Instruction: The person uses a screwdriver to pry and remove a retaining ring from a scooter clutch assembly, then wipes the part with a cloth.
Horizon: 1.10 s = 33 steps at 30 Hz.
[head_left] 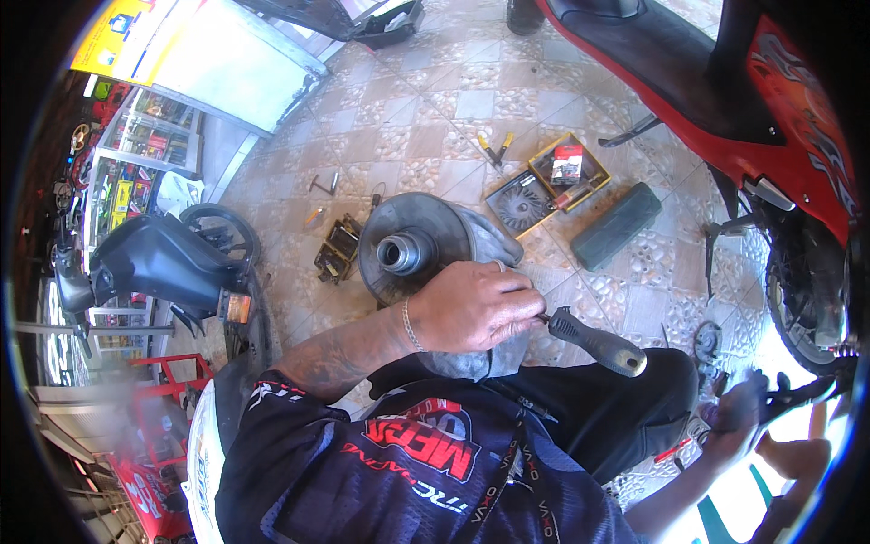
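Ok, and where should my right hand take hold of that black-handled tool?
Probably grip the black-handled tool around the thick middle of its handle, coming from the right: the rounded butt points lower right, away from the left hand, while the narrow end sits close against that hand's fingers.

The disc (pixel 441 238) looks dull grey and round from here, its broad face upward, a shinier hollow hub (pixel 403 255) standing out of it. Off to the right, the tool (pixel 594 341) has a dark handle, ribbed near the shaft and scuffed paler at the butt, slanting rightward; I can't see most of its shaft.
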Each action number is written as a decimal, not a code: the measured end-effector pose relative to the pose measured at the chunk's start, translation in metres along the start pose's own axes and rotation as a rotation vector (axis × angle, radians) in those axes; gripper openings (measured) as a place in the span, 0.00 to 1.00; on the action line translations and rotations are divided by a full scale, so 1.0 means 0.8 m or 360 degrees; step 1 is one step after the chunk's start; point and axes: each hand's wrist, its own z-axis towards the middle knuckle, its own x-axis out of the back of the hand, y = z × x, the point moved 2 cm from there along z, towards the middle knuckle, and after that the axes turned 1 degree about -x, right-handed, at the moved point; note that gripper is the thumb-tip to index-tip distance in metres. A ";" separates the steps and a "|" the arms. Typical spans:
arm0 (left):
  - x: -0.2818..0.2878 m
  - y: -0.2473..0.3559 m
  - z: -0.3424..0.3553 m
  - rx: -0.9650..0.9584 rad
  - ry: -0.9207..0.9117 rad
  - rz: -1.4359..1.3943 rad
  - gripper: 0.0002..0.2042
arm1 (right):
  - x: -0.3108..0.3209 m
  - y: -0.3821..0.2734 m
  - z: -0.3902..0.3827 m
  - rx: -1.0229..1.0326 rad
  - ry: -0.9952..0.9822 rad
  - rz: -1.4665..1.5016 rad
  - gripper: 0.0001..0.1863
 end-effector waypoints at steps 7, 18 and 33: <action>-0.003 0.003 -0.006 -0.0051 0.0024 -0.0039 0.09 | -0.238 0.005 -0.128 0.0044 -0.0119 -0.0302 0.34; -0.005 -0.007 -0.024 -0.0075 0.0105 -0.0144 0.08 | -0.266 0.007 -0.141 -0.0229 0.0386 0.0290 0.24; -0.008 -0.010 -0.025 -0.0050 0.0072 -0.0121 0.08 | -0.269 0.012 -0.156 -0.0276 -0.0049 -0.0466 0.15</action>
